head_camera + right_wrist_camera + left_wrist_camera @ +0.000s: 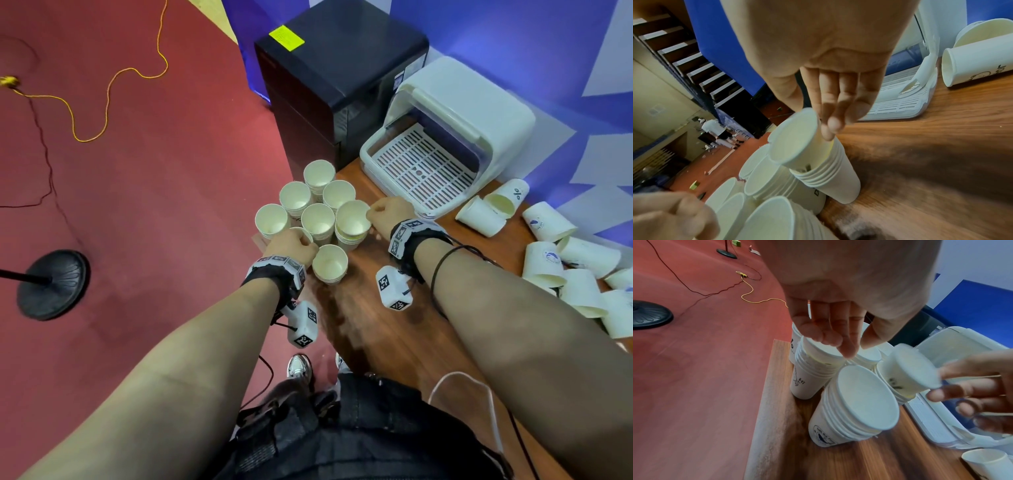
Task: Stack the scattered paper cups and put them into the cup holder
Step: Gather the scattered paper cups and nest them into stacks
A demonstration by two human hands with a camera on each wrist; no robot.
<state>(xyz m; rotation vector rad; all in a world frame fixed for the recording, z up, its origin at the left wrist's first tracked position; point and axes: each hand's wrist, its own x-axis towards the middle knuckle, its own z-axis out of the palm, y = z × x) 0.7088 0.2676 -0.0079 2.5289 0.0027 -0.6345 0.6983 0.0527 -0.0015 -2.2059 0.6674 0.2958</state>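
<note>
Several stacks of white paper cups [318, 219] stand upright at the table's left corner. My left hand [294, 245] is over the front-left stack [813, 369] and pinches the rim of its top cup [824, 352] between fingers [846, 348] and thumb. My right hand [380, 214] pinches the rim of a tilted cup [797, 138] that sits partly inside the right-hand stack [834, 180]. That same cup [910, 369] shows blurred in the left wrist view. The cup holder [421, 171], a white box with a slotted tray and raised lid, stands just behind my right hand.
Many loose cups [555, 222] lie on their sides along the table's right side. A black cabinet [329, 68] stands behind the stacks. The stacks sit close to the table's left edge [777, 386], with red floor, cables and a black stand base [53, 284] beyond.
</note>
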